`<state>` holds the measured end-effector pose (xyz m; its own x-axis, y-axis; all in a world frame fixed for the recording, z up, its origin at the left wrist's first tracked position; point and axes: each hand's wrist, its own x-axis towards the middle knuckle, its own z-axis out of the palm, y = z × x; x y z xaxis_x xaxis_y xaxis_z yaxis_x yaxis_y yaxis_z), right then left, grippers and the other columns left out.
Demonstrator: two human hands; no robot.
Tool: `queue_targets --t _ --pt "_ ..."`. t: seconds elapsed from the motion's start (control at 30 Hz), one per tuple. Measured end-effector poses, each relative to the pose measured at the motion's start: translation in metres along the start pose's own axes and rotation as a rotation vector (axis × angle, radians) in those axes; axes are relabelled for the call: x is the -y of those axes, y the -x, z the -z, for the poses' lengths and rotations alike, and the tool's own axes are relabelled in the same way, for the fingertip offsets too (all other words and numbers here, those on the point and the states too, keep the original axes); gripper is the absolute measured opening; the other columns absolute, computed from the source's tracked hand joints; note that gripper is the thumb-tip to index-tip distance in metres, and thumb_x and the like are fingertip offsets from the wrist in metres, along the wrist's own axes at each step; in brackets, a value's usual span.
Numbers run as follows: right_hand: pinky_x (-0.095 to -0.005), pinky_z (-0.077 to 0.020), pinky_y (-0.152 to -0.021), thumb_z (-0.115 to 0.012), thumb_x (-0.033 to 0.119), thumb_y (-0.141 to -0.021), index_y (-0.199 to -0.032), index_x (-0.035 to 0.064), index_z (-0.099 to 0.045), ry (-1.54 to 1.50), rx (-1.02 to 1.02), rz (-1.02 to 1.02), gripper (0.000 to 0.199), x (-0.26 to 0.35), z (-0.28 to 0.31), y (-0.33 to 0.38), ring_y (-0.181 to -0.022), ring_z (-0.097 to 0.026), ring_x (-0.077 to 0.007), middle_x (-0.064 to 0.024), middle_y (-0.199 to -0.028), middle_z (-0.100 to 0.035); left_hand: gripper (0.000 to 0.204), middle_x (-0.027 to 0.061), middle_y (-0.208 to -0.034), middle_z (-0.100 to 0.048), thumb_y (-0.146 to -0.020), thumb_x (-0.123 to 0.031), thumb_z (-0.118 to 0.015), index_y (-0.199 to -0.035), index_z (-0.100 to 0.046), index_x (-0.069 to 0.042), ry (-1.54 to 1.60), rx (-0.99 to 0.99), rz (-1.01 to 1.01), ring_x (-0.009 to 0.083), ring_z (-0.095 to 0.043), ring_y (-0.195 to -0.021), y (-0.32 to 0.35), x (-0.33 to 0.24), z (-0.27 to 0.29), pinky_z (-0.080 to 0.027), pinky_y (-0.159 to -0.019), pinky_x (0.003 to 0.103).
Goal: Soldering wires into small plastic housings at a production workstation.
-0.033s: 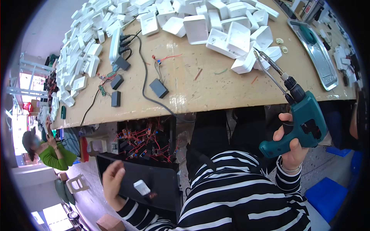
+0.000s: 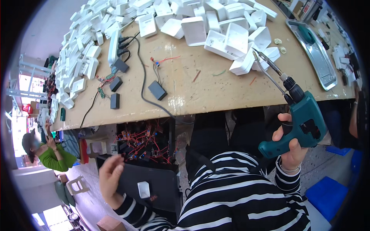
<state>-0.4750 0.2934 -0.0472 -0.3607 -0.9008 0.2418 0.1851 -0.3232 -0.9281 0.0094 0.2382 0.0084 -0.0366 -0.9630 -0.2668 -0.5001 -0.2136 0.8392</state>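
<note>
My right hand [image 2: 289, 148] grips a teal power screwdriver [image 2: 306, 125] by its handle, below the table's front edge. Its long bit [image 2: 269, 69] points up and left, toward white plastic housings [image 2: 246, 63] on the wooden table [image 2: 216, 94]. My left hand [image 2: 110, 175] hangs low on the left with fingers apart and nothing in it, at the left edge of a black bin [image 2: 162, 183]. A small white part [image 2: 143, 189] lies in that bin, just right of my wrist.
A big heap of white housings [image 2: 115, 27] covers the table's far side. Black adapters [image 2: 157, 90] with cables lie mid-table, a metal tray [image 2: 318, 57] at right. A crate of red-wired parts [image 2: 144, 144] sits under the table. A person in green [image 2: 50, 156] works at left.
</note>
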Motion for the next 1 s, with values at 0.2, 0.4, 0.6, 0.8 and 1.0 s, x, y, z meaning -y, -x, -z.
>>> queue_targets --t 0.2,0.4,0.6,0.8,1.0 --pt "-0.0282 -0.0559 -0.066 -0.073 0.033 -0.084 -0.140 -0.0013 -0.032 0.014 -0.113 -0.004 0.077 0.006 0.006 -0.002 -0.079 -0.064 -0.0179 -0.0271 -0.125 -0.053 0.026 0.0149 -0.094 -0.063 -0.088 -0.012 -0.062 -0.108 -0.062 0.003 -0.427 -0.059 -0.752 0.0238 -0.061 -0.088 -0.177 -0.158 -0.137 -0.047 -0.079 0.030" --pt "-0.0289 -0.0563 -0.066 -0.073 0.032 -0.084 -0.139 -0.0035 -0.032 0.010 -0.165 -0.003 0.077 0.007 0.001 -0.003 -0.079 -0.065 -0.0195 -0.0280 -0.123 -0.053 0.029 0.0187 -0.092 -0.063 -0.088 -0.023 -0.059 -0.103 -0.064 0.001 -0.693 -0.274 -0.933 0.0313 -0.062 -0.090 -0.290 -0.184 -0.213 -0.047 -0.075 0.039" --pt "-0.0286 -0.0562 -0.062 -0.070 0.034 -0.087 -0.139 -0.0046 -0.032 -0.203 -0.146 -0.085 0.074 -0.001 0.017 -0.010 -0.076 -0.064 -0.0207 -0.0287 -0.122 -0.053 0.021 0.0209 -0.086 -0.065 -0.096 -0.015 -0.045 -0.109 -0.056 -0.002 -0.447 -0.120 -0.867 0.0331 -0.065 -0.078 -0.256 -0.203 -0.197 -0.049 -0.069 0.037" --pt "-0.0323 -0.0543 -0.065 -0.066 0.037 -0.089 -0.141 -0.0031 -0.031 -0.405 -0.150 -0.187 0.074 -0.010 0.033 -0.005 -0.077 -0.062 -0.0204 -0.0277 -0.125 -0.051 0.024 0.0075 -0.087 -0.063 -0.077 -0.012 -0.070 -0.100 -0.064 -0.008 -0.820 0.129 -1.252 0.0265 -0.060 -0.074 -0.191 -0.167 -0.224 -0.047 -0.065 0.036" --pt "-0.0321 -0.0513 -0.065 -0.064 0.037 -0.090 -0.145 -0.0012 -0.025 -0.465 -0.187 -0.234 0.077 -0.015 0.045 0.011 -0.076 -0.058 -0.0179 -0.0229 -0.128 -0.051 0.032 0.0095 -0.093 -0.065 -0.074 -0.022 -0.075 -0.100 -0.065 -0.005 -0.693 0.082 -1.169 0.0276 -0.062 -0.080 -0.182 -0.151 -0.231 -0.047 -0.071 0.037"
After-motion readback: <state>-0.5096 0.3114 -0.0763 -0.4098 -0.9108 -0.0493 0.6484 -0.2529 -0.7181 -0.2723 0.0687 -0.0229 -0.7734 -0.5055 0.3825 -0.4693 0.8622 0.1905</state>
